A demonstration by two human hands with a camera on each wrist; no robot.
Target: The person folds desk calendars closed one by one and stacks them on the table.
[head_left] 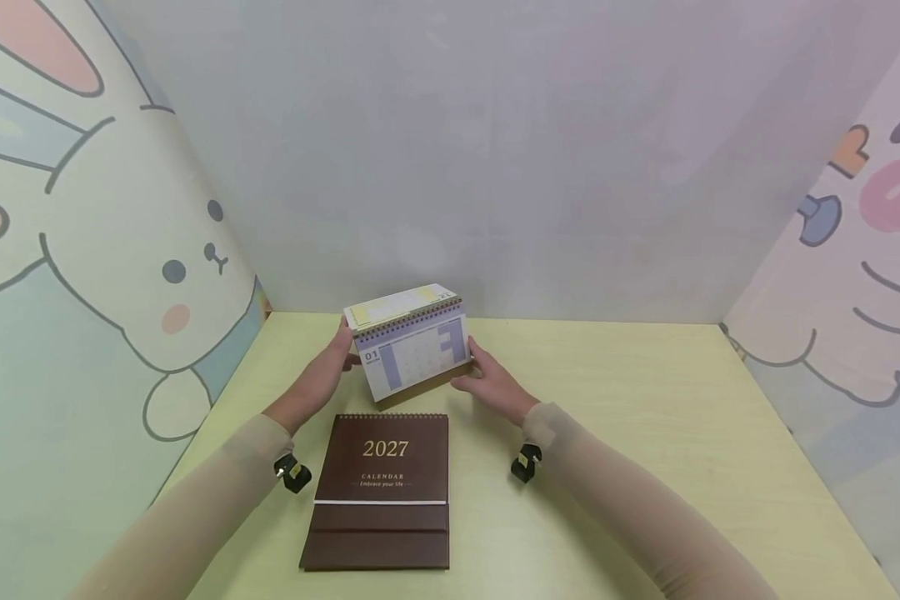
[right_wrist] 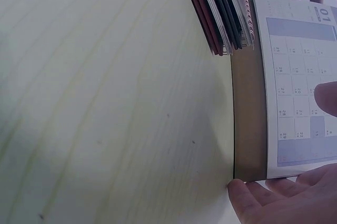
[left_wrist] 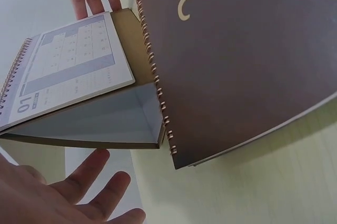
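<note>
A desk calendar [head_left: 412,354] with a white-and-lilac "01" page and spiral top stands slantwise, its sides spread like a tent. My left hand [head_left: 328,367] is at its left side; in the left wrist view the fingers [left_wrist: 87,179] are spread beside its open end. At the right side, my right hand [head_left: 495,385] touches the edge with fairly straight fingers, and in the right wrist view the thumb [right_wrist: 327,99] lies over the page. Whether the base touches the table cannot be told. Nearer me lies a brown 2027 calendar [head_left: 392,462], flat, spiral edge toward the standing one.
The pale wood-grain table [head_left: 607,392] reaches to a plain back wall [head_left: 495,167]. Side panels carry a cartoon rabbit [head_left: 120,250] and a cartoon pig [head_left: 862,275]. Small black devices [head_left: 292,472] sit on both wrists.
</note>
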